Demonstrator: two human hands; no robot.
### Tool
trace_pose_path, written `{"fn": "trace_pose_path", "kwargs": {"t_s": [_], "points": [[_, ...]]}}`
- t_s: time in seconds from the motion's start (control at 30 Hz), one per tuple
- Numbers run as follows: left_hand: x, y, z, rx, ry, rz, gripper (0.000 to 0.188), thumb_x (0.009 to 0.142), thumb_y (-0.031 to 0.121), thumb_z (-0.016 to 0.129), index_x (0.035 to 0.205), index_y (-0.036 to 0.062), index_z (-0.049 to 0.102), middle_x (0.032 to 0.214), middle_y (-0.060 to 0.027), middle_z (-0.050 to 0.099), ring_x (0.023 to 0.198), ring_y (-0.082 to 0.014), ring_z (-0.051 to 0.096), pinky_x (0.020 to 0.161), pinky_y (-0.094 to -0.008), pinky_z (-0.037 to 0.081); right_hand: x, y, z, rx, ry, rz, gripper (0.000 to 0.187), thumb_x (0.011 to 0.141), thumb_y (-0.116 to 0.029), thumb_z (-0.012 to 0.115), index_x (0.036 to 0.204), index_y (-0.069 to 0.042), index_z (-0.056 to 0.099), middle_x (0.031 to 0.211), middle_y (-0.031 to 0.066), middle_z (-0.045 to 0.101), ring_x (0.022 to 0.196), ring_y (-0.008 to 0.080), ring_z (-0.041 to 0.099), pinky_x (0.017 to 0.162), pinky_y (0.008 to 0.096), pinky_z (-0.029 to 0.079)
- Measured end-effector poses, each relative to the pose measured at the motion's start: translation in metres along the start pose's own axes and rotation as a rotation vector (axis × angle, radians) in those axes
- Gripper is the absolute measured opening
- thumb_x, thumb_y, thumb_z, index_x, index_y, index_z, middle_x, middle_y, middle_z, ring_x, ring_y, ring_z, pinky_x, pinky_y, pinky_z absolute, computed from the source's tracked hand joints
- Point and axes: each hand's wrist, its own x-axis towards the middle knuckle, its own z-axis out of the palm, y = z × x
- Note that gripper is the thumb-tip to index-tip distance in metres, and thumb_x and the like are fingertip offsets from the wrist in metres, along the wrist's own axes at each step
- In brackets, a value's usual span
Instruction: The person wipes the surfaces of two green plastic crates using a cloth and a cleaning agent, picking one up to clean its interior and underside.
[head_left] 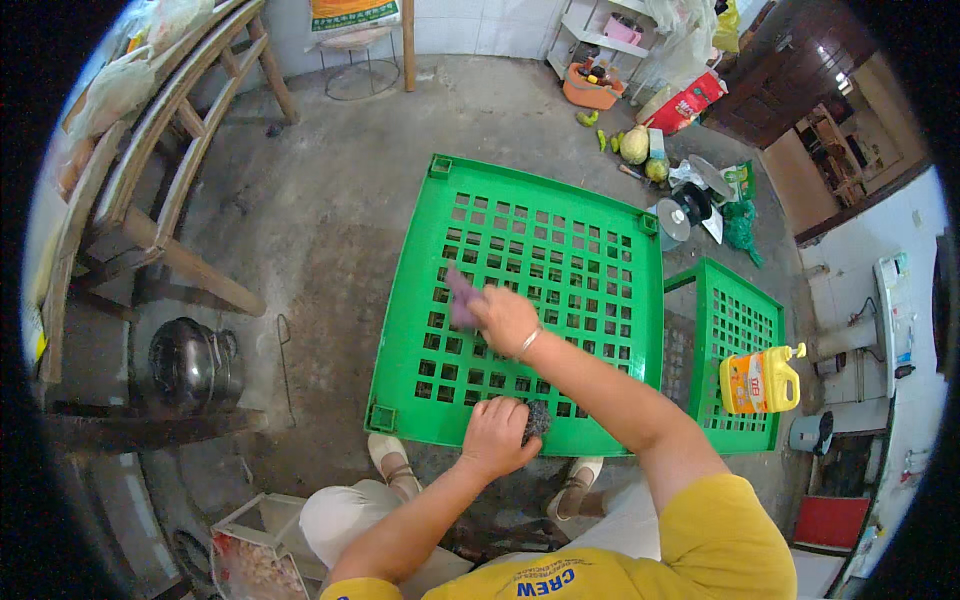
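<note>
A green plastic rack shelf [540, 185] with rows of square holes lies before me, with raised rims and corner sockets. My right hand [505, 318] is closed on a purple cloth [461, 297] and presses it against the panel left of the middle. At the near edge my left hand [494, 436] is closed around a dark grey, wiry scouring pad [538, 421], touching the shelf's rim. The left fingertips are partly hidden by the back of the hand.
A second green shelf [708, 340] stands to the right, bearing a yellow detergent jug [760, 380]. Vegetables [635, 145], an orange basket [592, 88] and pots lie on the floor at far right. At left are a wooden bench [205, 130] and a black pot [185, 365].
</note>
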Motion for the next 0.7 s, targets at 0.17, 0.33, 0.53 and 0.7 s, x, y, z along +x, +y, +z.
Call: {"fn": "trace_pose_path", "kwargs": {"t_s": [0.17, 0.33, 0.53, 0.7], "points": [[-0.007, -0.006, -0.006, -0.098, 0.113, -0.033, 0.041, 0.062, 0.022, 0.067, 0.095, 0.0018, 0.053, 0.098, -0.0164, 0.056, 0.094, -0.0345, 0.053, 0.084, -0.0458, 0.041, -0.043, -0.006, -0.014, 0.177, -0.166, -0.265, 0.026, 0.069, -0.013, 0.063, 0.095, -0.014, 0.062, 0.088, 0.0110, 0.053, 0.087, 0.0305, 0.055, 0.072, 0.0409, 0.048], [-0.023, -0.023, -0.053, 0.026, 0.303, -0.146, 0.041, 0.064, 0.018, 0.067, 0.100, 0.0026, 0.052, 0.102, -0.0150, 0.055, 0.096, -0.0338, 0.052, 0.083, -0.0450, 0.039, -0.002, -0.019, -0.047, 0.334, 0.106, 0.141, 0.038, 0.076, -0.017, 0.062, 0.114, -0.012, 0.054, 0.097, 0.0144, 0.055, 0.091, 0.0336, 0.056, 0.076, 0.0436, 0.047], [-0.040, -0.047, -0.041, 0.222, 0.181, -0.128, 0.052, 0.063, 0.015, 0.068, 0.112, 0.0059, 0.053, 0.105, -0.0131, 0.055, 0.100, -0.0322, 0.053, 0.084, -0.0438, 0.040, 0.115, -0.052, 0.025, 0.094, 0.581, 0.029, 0.025, 0.072, -0.008, 0.062, 0.095, -0.018, 0.061, 0.098, 0.0091, 0.059, 0.092, 0.0288, 0.057, 0.071, 0.0402, 0.049], [-0.038, -0.045, -0.037, 0.284, 0.230, -0.133, 0.047, 0.065, 0.022, 0.065, 0.108, 0.0061, 0.056, 0.101, -0.0120, 0.057, 0.094, -0.0310, 0.056, 0.078, -0.0425, 0.043, 0.109, -0.028, 0.018, 0.036, 0.252, 0.180, 0.027, 0.073, -0.010, 0.062, 0.097, -0.020, 0.062, 0.098, 0.0092, 0.057, 0.092, 0.0286, 0.055, 0.074, 0.0403, 0.048]]}}
